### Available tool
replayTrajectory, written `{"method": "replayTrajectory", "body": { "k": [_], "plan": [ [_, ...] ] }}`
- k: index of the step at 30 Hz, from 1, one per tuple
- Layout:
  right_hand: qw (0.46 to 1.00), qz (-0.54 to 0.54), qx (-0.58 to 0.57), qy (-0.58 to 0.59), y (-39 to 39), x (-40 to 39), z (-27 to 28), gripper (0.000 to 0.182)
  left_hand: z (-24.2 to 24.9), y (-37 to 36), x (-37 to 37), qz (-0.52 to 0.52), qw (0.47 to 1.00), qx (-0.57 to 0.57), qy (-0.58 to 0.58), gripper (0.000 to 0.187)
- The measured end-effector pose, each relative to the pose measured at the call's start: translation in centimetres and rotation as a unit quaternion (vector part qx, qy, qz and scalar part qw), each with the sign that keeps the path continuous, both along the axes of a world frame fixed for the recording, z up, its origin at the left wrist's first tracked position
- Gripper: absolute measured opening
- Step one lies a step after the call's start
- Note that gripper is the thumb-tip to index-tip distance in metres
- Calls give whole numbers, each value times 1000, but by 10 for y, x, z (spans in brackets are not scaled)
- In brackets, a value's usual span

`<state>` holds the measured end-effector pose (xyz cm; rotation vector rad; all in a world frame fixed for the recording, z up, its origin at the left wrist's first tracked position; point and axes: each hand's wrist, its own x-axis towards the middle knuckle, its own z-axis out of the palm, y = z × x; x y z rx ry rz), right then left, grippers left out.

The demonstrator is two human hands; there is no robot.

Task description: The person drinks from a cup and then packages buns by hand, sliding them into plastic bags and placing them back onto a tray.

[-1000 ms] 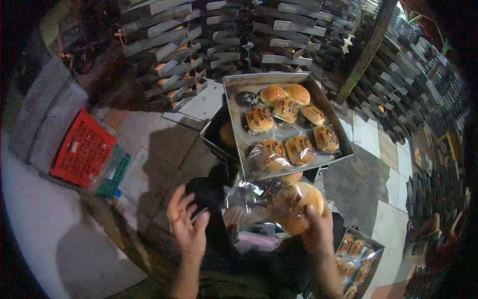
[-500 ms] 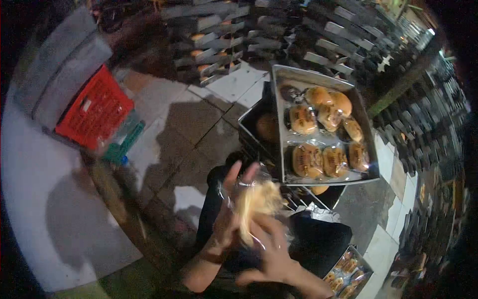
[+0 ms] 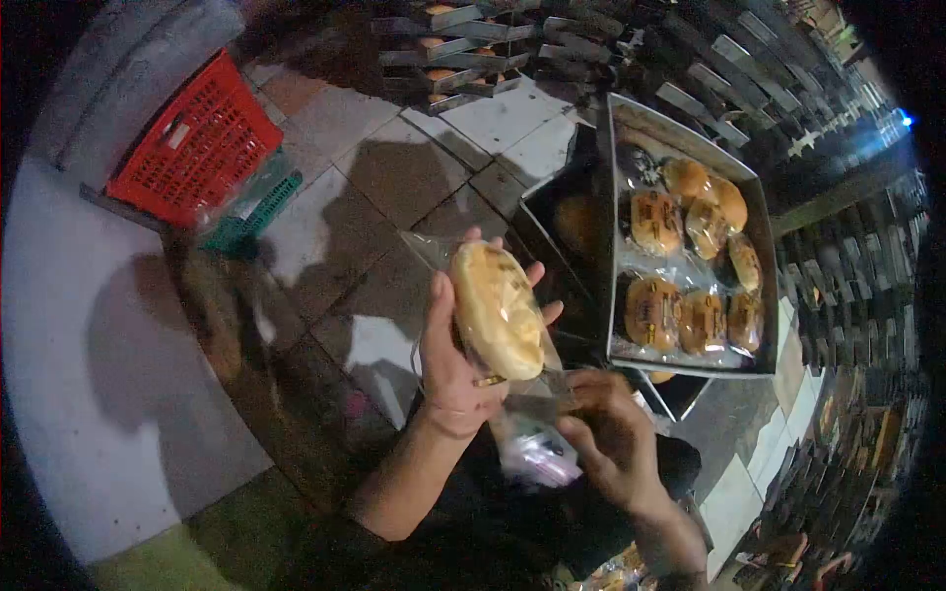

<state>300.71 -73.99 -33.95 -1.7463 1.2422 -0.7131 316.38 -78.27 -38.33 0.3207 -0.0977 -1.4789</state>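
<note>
A pale bread bun [image 3: 498, 310] in a clear plastic bag rests on my left hand [image 3: 455, 369], palm up, with the fingers curled round behind it. My right hand [image 3: 616, 433] is lower and to the right, its fingers pinched on the open end of the plastic bag [image 3: 542, 389]. Below, between the hands, is some shiny clear plastic [image 3: 540, 458]. To the right, a tray [image 3: 616, 295] holds several wrapped buns [image 3: 653, 313].
A red crate [image 3: 197, 138] and a green basket [image 3: 256, 209] stand at the upper left. Stacked dark trays [image 3: 473, 49] line the back and right side. Another tray [image 3: 680, 399] is under the bun tray. The floor [image 3: 394, 236] is tiled.
The view has shifted, and the tray appears farther right. The bun is now upright on my left palm. My right hand has moved from beneath the bun to the bag's lower end.
</note>
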Motion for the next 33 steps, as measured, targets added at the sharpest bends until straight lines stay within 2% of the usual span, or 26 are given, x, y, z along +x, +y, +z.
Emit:
{"method": "replayTrajectory", "body": {
  "k": [1,2,5,7,8,9,10,11,12,15,16,17,18,19,20,21,22,23,24,25,27,28,29,31,32,33],
  "plan": [
    [985,-6,131,-114,8,-7,-9,17,6,6,-5,-5,1000,-2,0,59],
    [985,-10,126,-115,17,-14,-11,17,15,11,-9,-5,1000,14,-19,59],
    [994,49,-6,-97,35,-32,-12,21,35,25,-21,-15,998,50,-31,56],
    [951,98,-292,33,39,-42,-13,27,36,31,-31,-62,994,87,-1,49],
    [926,112,-338,127,43,-53,-20,24,40,33,-38,-30,992,124,-8,46],
    [925,103,-343,126,54,-56,-15,24,35,35,-43,-37,992,118,-13,46],
    [935,189,-186,235,68,-55,-9,21,24,34,-48,-74,991,115,1,48],
    [905,268,-21,331,78,-55,-1,19,15,33,-50,-109,987,114,13,50],
    [906,264,-31,329,81,-60,10,19,15,28,-54,-68,980,184,-45,53],
    [925,330,-18,185,91,-91,52,47,2,17,-43,33,985,166,-3,58],
    [925,353,-12,137,90,-99,56,57,8,35,-43,-40,993,100,-45,65],
    [992,42,-90,73,85,-106,44,91,17,61,-57,-107,992,59,-30,72],
    [985,-60,-159,-41,64,-105,23,106,36,84,-76,-173,985,16,-18,79],
    [946,-116,-85,-290,54,-85,9,108,-26,111,-84,-187,972,121,-75,60],
    [938,-128,2,-323,51,-79,-7,102,-28,111,-79,-185,972,128,-70,60],
    [919,-140,89,-357,49,-73,-27,95,-27,110,-64,-109,952,103,-267,61],
    [951,-112,61,-281,48,-63,-49,82,-25,108,-44,-27,888,75,-453,63],
    [975,-78,35,-203,50,-51,-76,68,-24,109,-22,54,782,49,-619,67],
    [965,-121,115,-201,66,-34,-115,52,-26,118,3,-58,830,41,-553,35],
    [947,-162,198,-193,81,-16,-143,37,-45,127,15,-54,829,59,-553,35],
    [980,-129,122,-93,79,14,-139,27,-91,139,34,-183,757,221,-587,28],
    [974,-199,42,-101,77,32,-137,24,-86,135,33,-116,793,235,-550,21],
    [975,-195,49,-97,68,33,-133,24,-79,129,34,-117,793,243,-546,21],
    [982,-159,90,-57,56,27,-113,16,-53,115,35,-79,866,195,-454,14],
    [985,-152,53,-55,51,30,-92,15,-56,115,36,-43,842,75,-532,9],
    [985,-155,54,-50,53,28,-84,15,-49,115,40,-47,845,74,-528,9]
  ]
}}
